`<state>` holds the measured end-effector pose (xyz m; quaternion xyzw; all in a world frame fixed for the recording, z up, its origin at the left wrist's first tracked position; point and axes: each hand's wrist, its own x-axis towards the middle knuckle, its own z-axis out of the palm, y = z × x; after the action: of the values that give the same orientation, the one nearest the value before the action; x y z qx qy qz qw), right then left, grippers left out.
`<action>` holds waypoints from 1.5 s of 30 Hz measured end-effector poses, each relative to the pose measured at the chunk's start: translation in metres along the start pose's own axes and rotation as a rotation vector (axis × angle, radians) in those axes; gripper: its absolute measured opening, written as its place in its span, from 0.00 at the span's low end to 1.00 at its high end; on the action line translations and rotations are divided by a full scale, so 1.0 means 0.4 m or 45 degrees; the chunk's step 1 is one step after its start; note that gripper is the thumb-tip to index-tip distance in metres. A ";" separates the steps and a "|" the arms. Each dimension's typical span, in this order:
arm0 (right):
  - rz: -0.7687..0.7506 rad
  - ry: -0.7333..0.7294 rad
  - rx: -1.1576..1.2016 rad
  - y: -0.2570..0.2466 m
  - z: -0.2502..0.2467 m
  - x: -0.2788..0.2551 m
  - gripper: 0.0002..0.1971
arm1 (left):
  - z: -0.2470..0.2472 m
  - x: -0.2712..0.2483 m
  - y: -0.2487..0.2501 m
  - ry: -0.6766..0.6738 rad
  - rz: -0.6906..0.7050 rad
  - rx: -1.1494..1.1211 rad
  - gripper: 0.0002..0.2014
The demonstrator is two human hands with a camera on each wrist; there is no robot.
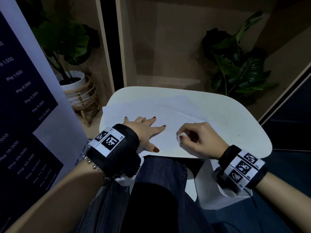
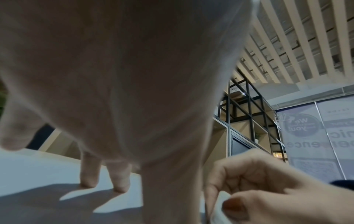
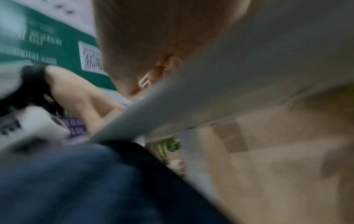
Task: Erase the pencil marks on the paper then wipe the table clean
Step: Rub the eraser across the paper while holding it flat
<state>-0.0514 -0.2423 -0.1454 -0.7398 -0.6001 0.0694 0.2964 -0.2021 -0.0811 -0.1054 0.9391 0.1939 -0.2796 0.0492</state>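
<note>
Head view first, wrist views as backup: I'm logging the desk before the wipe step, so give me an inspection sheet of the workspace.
Surface: white table, a few dark specks at its right side.
Job's things: paper lies flat, creased; white eraser held on it.
Clutter: nothing seen.
Grippers: left hand presses flat on the paper, fingers spread; right hand pinches the eraser.
Cables: nothing seen.
Surroundings: potted plant at left, leafy plant at right, price banner beside the table.

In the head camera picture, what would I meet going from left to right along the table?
Paper's left edge → left hand pressed flat on the paper → white eraser → right hand pinching it → bare table with dark specks.
</note>
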 end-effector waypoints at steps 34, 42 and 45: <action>0.529 0.447 0.615 0.099 -0.045 0.015 0.03 | -0.008 -0.020 0.002 0.012 -0.006 0.048 0.44; 0.489 0.429 0.880 0.109 -0.012 -0.009 0.06 | -0.010 -0.014 -0.011 0.087 0.052 -0.126 0.36; 0.467 0.429 0.913 0.108 -0.005 -0.013 0.06 | 0.004 0.007 0.028 0.127 0.092 -0.156 0.32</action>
<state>-0.0153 -0.2524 -0.1678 -0.6853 -0.3399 0.2033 0.6112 -0.1963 -0.0909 -0.1083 0.9534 0.1787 -0.2182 0.1070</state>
